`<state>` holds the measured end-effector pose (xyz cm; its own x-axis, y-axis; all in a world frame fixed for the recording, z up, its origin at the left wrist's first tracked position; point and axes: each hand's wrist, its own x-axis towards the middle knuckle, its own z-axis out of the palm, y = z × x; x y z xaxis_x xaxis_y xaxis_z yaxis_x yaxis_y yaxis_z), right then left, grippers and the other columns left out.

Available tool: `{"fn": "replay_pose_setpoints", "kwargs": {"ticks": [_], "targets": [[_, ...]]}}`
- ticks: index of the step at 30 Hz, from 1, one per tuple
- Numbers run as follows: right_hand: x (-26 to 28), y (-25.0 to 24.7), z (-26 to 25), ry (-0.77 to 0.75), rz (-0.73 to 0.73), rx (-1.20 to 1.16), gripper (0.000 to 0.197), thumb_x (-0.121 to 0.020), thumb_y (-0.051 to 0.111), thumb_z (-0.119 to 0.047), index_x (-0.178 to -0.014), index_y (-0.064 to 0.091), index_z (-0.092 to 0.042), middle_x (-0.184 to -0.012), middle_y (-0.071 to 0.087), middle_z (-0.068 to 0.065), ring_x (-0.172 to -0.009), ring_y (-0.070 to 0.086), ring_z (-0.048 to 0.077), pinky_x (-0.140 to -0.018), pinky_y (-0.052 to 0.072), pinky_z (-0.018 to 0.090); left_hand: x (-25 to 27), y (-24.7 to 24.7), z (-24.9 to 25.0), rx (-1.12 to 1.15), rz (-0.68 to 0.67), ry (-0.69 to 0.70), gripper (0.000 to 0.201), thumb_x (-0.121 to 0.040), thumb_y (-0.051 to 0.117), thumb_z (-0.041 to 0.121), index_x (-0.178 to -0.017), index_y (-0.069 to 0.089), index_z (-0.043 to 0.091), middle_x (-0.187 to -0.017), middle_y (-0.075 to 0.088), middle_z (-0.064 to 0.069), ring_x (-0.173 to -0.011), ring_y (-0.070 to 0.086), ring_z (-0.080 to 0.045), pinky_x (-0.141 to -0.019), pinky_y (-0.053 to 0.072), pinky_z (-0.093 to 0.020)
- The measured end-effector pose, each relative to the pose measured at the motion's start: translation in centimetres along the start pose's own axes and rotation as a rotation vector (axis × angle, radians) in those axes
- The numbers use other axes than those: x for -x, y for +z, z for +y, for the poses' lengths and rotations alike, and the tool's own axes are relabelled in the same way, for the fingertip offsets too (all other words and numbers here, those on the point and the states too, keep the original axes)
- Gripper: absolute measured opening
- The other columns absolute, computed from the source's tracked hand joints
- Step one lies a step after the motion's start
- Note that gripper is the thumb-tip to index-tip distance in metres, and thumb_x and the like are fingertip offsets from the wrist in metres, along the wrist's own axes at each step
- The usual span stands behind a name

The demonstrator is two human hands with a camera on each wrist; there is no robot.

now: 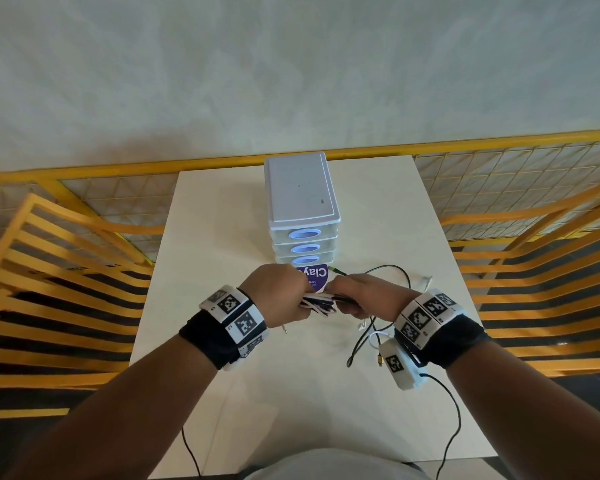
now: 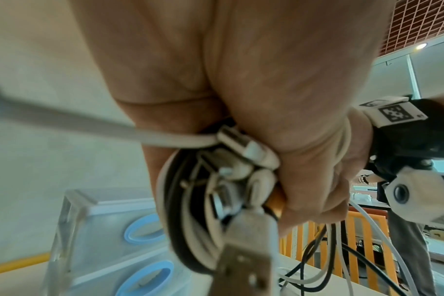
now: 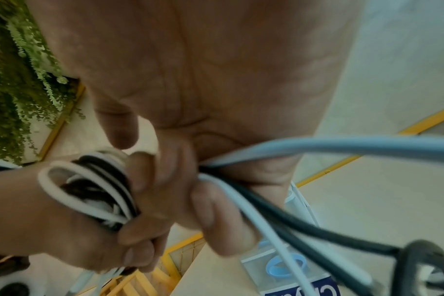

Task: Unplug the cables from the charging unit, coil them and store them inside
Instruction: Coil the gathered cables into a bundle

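My left hand (image 1: 284, 299) grips a coiled bundle of white and black cables (image 1: 321, 303) just above the table, in front of the drawer unit (image 1: 300, 209). The left wrist view shows the coil (image 2: 190, 224) with several plug ends packed under my curled fingers (image 2: 314, 180). My right hand (image 1: 364, 299) meets the bundle from the right; in the right wrist view its fingers (image 3: 165, 192) curl round white and black strands (image 3: 254, 208) that trail away. Loose black cable (image 1: 388, 271) loops on the table behind my right hand.
The clear drawer unit has three drawers with blue oval handles (image 1: 305, 234) and a purple label (image 1: 314, 277) at its base. More cable ends (image 1: 364, 337) lie near my right wrist. Yellow railings (image 1: 49, 271) flank the white table (image 1: 222, 237).
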<state>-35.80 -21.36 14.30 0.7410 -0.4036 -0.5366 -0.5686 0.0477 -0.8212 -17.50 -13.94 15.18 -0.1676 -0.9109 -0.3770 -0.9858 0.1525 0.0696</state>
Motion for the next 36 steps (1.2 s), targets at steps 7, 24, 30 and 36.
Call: {"fn": "replay_pose_setpoints", "kwargs": {"ticks": [7, 24, 30, 36], "targets": [[-0.3, 0.1, -2.7, 0.121, -0.174, 0.366, 0.036, -0.091, 0.064, -0.049, -0.090, 0.072, -0.014, -0.082, 0.074, -0.004, -0.074, 0.074, 0.012, -0.084, 0.051, 0.033, -0.1, -0.8, 2.1, -0.223, -0.007, 0.063, 0.019, -0.092, 0.053, 0.027, -0.075, 0.051, 0.020, -0.069, 0.047, 0.001, -0.070, 0.052, -0.024, -0.061, 0.034, -0.031], [-2.9, 3.0, -1.7, 0.398, -0.160, 0.587, 0.013, -0.088, 0.056, -0.023, -0.077, 0.058, -0.015, -0.073, 0.056, 0.001, -0.059, 0.049, 0.017, -0.063, 0.040, 0.026, -1.3, 1.8, 3.1, -0.024, -0.128, -0.003, 0.018, -0.081, 0.069, 0.035, -0.088, 0.071, 0.019, -0.063, 0.048, 0.006, -0.069, 0.054, -0.020, -0.063, 0.042, -0.029], [-3.3, 3.0, -1.3, 0.427, -0.120, 0.652, 0.022, -0.094, 0.048, -0.017, -0.073, 0.053, -0.013, -0.070, 0.057, 0.004, -0.060, 0.050, 0.019, -0.059, 0.039, 0.026, -1.4, 2.8, 1.9, 0.211, -0.020, -0.068, 0.023, -0.073, 0.073, 0.038, -0.076, 0.063, 0.018, -0.064, 0.055, 0.005, -0.070, 0.058, -0.020, -0.059, 0.041, -0.026], [-1.7, 1.4, -2.1, 0.405, -0.059, 0.520, 0.026, -0.094, 0.046, -0.013, -0.069, 0.050, -0.016, -0.064, 0.049, 0.000, -0.053, 0.041, 0.014, -0.050, 0.033, 0.021, 0.1, 3.6, -1.2, 0.793, 0.084, -0.048, 0.068, -0.063, 0.087, 0.055, -0.124, 0.058, 0.046, -0.101, 0.072, 0.022, -0.087, 0.069, -0.001, -0.071, 0.054, -0.021]]}}
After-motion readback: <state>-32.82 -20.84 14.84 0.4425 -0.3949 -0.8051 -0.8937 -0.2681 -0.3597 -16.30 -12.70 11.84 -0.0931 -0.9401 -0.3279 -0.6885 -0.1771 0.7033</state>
